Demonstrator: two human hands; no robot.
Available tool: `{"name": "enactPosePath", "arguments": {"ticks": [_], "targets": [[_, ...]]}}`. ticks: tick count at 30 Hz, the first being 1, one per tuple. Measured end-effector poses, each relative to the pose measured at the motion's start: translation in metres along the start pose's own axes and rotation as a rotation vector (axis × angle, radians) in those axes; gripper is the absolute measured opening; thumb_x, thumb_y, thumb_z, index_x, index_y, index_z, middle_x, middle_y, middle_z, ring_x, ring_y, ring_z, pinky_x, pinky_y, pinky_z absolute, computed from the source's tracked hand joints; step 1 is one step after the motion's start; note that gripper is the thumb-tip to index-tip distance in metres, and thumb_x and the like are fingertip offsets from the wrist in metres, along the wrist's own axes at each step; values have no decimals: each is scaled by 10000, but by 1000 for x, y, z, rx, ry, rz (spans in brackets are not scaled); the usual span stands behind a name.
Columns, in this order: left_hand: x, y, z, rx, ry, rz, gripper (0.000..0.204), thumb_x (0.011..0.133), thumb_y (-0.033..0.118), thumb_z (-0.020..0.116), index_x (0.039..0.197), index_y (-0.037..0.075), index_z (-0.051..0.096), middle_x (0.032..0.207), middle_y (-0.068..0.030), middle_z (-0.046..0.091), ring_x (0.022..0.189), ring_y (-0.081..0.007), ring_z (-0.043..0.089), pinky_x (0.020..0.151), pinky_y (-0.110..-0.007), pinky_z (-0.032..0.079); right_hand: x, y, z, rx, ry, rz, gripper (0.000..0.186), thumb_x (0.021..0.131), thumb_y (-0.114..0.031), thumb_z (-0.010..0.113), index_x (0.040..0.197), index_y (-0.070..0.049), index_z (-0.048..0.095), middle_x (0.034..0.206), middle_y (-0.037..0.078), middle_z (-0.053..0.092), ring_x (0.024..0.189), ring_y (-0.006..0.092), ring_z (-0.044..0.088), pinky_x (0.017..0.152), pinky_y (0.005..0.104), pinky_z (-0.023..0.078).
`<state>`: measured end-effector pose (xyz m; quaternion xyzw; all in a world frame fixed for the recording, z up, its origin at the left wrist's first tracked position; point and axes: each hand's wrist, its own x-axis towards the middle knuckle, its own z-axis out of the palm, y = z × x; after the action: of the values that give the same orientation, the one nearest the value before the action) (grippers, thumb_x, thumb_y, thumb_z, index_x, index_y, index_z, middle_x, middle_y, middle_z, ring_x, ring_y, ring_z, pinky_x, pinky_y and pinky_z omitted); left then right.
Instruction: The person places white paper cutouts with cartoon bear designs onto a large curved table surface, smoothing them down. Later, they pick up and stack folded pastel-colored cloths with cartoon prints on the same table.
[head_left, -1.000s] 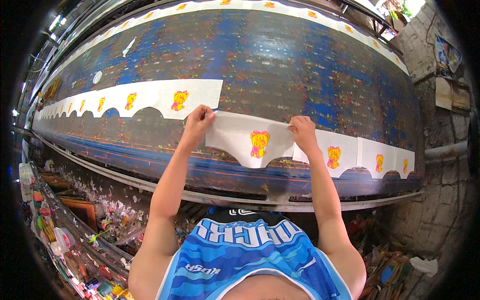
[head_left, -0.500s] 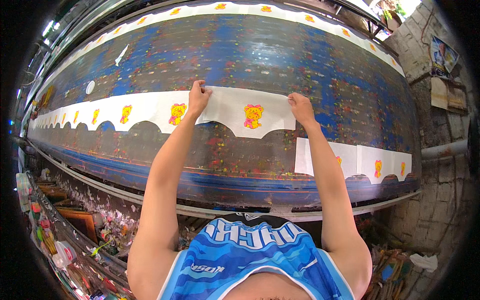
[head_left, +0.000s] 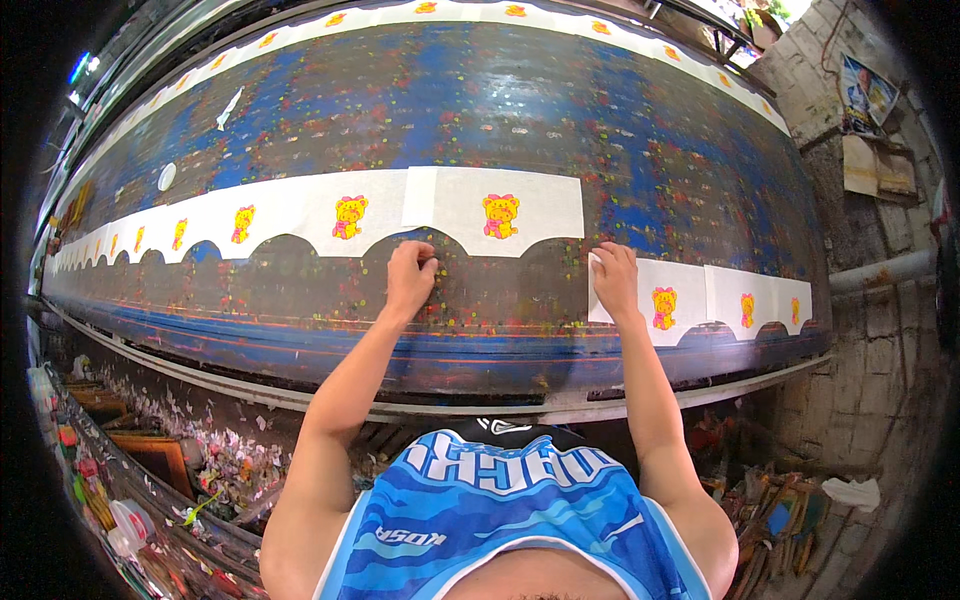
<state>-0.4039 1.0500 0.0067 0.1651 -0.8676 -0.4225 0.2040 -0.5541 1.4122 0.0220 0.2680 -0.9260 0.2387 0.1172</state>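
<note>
My left hand (head_left: pixel 411 278) is over the table just below the scalloped edge of a row of white cloth pieces, its fingers loosely curled and apart from the thumb, with nothing visible in them. Above it lies the row's end piece (head_left: pixel 545 205), flat and printed with a yellow and pink bear, overlapping its neighbour (head_left: pixel 320 210). My right hand (head_left: pixel 615 280) is over the left end of a lower white cloth piece (head_left: pixel 662 275), fingertips near its top left corner. Its fingers are bent and slightly parted, and the cloth under them lies flat.
The long table (head_left: pixel 480 330) is dark, with blue patches and paint specks. Another printed white row (head_left: pixel 480 12) runs along its far side. A white round disc (head_left: pixel 167 177) and a white scrap (head_left: pixel 230 108) lie at left. Littered paper (head_left: pixel 235 450) covers the floor below the near edge.
Both hands have let go of the row's end piece, which now lies flat. They have come toward me, the right one onto the lower cloth piece. The whole view has shifted slightly.
</note>
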Motion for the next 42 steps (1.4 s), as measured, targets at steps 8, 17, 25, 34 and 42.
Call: {"name": "enactPosePath", "arguments": {"ticks": [8,17,25,34,42], "targets": [[-40,32,36,-7,-151,96,143,794,25,718,919,20,650,915,-121,652,883,-297,630,795,-409,495,-59,-4,-23,-1,23,119,195,829,-73,698,1018,-50,740,1180,131,654,1160,357,546,978,463,452],[-48,76,91,8,-167,185,131,812,27,704,934,14,658,892,-126,659,851,-302,625,771,-406,500,-68,59,-58,-12,114,165,181,826,-57,700,1001,-36,738,1161,140,665,1147,353,553,963,451,469],[-36,134,189,65,-149,145,112,824,63,661,936,70,669,922,-104,668,906,-329,619,813,-464,465,-70,167,-111,49,131,137,176,816,-36,703,989,-24,733,1128,147,677,1118,357,575,955,443,480],[-19,163,253,319,-6,-10,124,823,160,724,942,176,694,980,-4,621,1027,-254,561,873,-479,370,-56,248,-127,151,57,15,202,793,-21,699,992,-42,728,1140,121,668,1111,341,583,941,444,481],[-25,167,251,292,42,57,81,807,152,736,870,175,690,992,10,610,1028,-246,559,884,-473,360,-40,261,-117,147,-16,39,311,731,-38,752,1034,-84,701,1110,73,650,1097,313,581,882,448,483]]}}
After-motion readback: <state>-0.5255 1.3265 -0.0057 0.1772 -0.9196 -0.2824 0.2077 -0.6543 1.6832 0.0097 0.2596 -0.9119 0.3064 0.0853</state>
